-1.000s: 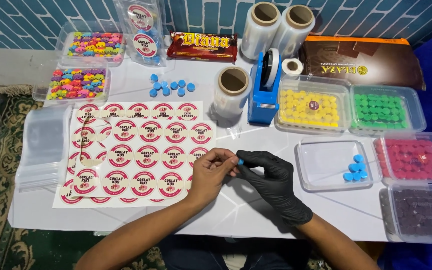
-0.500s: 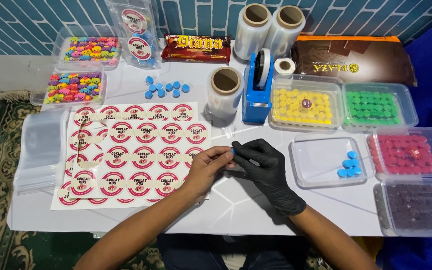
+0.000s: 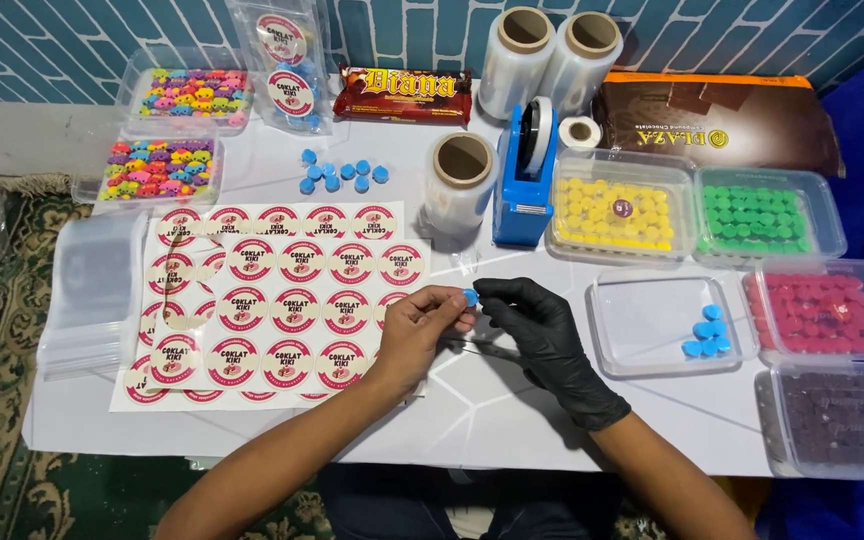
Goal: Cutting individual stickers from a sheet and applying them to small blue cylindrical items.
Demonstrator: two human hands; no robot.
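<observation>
My bare left hand (image 3: 420, 330) and my black-gloved right hand (image 3: 537, 330) meet over the white table (image 3: 472, 420), both pinching one small blue candy (image 3: 470, 297) and what looks like clear wrap around it. Sheets of round red-and-white stickers (image 3: 282, 300) lie just left of my left hand. To the right of my gloved hand stands a clear tray (image 3: 642, 340) with several blue candies (image 3: 705, 330). A loose group of blue candies (image 3: 340, 175) lies farther back on the table.
Trays of yellow (image 3: 612, 210), green (image 3: 762, 210), red (image 3: 822, 310) and dark purple (image 3: 837, 415) candies line the right. A blue tape dispenser (image 3: 524, 180), wrap rolls (image 3: 460, 180), chocolate packs (image 3: 404, 95) and mixed-colour candy trays (image 3: 157, 165) stand behind. Clear bags (image 3: 92, 290) stack at left.
Both hands have shifted slightly and stay pinched together; the blue candy now shows plainly between the fingertips. The camera view has drifted a little.
</observation>
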